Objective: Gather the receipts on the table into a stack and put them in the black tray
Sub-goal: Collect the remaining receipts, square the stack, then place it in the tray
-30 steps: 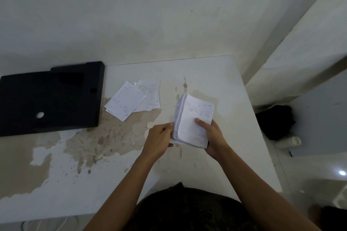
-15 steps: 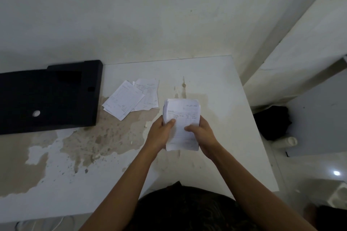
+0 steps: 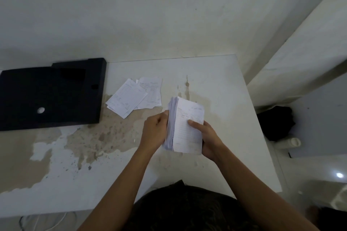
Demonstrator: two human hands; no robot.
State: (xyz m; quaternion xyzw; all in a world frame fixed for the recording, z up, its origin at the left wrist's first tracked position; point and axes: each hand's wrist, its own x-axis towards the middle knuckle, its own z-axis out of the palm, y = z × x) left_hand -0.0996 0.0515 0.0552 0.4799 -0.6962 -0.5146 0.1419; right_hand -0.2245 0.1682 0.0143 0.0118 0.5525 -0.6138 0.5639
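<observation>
Both hands grip the stack of receipts (image 3: pixel 185 127) over the surface (image 3: pixel 216 84): right hand (image 3: pixel 208 137) thumb on top, left hand (image 3: pixel 155 131) squaring its left edge. Loose receipts (image 3: pixel 135 97) lie left, beside the black tray (image 3: pixel 50 93). Tap edges flush, then collect those.

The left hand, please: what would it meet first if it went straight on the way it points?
The stack of receipts; the left hand seems to grip its edge.
</observation>
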